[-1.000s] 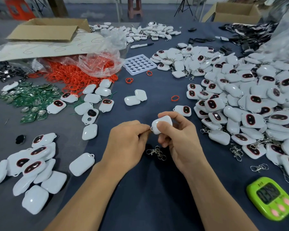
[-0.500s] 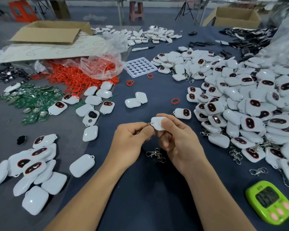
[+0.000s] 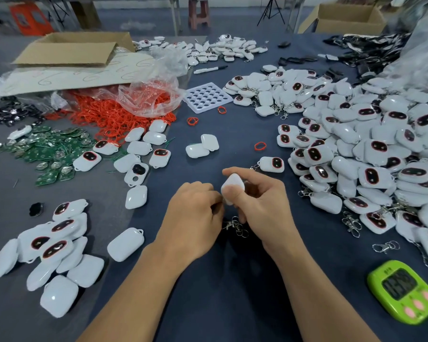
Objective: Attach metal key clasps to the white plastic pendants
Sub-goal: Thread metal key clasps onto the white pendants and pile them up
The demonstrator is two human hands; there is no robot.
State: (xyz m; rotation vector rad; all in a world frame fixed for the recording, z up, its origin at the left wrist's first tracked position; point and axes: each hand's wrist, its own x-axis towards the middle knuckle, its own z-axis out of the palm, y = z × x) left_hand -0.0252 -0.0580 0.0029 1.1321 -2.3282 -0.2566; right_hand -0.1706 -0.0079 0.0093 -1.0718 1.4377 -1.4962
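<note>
One white pendant [image 3: 232, 185] sits pinched between right hand [image 3: 267, 206] fingers [image 3: 244, 173] and thumb.

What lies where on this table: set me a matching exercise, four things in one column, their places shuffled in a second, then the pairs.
1. lime green digital timer
2. plain white plastic pendant
3. white plastic tray with round holes
4. green circuit boards

A. at the left, next to the orange-red rings
B. gripped in the right hand
C. near right corner
D. mid-table, right of the clear plastic bag

Pairs: 1-C, 2-B, 3-D, 4-A.
</note>
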